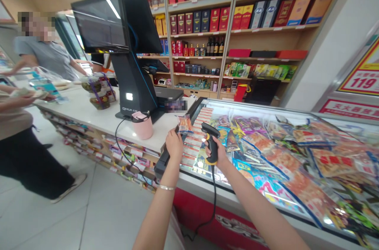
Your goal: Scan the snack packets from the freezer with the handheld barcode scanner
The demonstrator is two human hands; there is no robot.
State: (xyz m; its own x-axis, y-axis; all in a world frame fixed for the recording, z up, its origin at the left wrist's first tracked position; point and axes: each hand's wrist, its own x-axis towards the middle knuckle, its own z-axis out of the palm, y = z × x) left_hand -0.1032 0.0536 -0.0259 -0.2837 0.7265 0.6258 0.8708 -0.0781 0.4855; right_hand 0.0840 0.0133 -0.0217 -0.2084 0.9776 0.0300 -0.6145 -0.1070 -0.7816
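Your left hand (174,144), with a bracelet (166,187) on its wrist, is up over the near corner of the freezer chest (254,105). Its fingers pinch the bottom of a small snack packet (184,123), which stands upright above the row of price labels (193,139) on the glass. Just beside it, your right hand (221,155) is wrapped tight around the grip of a barcode scanner (211,139). The scanner's head tips toward the packet, near it but not touching. Its black cable (213,198) hangs down between your forearms.

To the left, a pink cup (143,127) stands on the white counter (89,110), just in front of the foot of the black till screen (100,23). Farther along the counter sit stacked jars (100,91) bound with purple tape. Two people stand at the far left, one in dark trousers (26,159) and one in a grey shirt (49,55). Shelves (225,33) of boxes and bottles fill the back wall.
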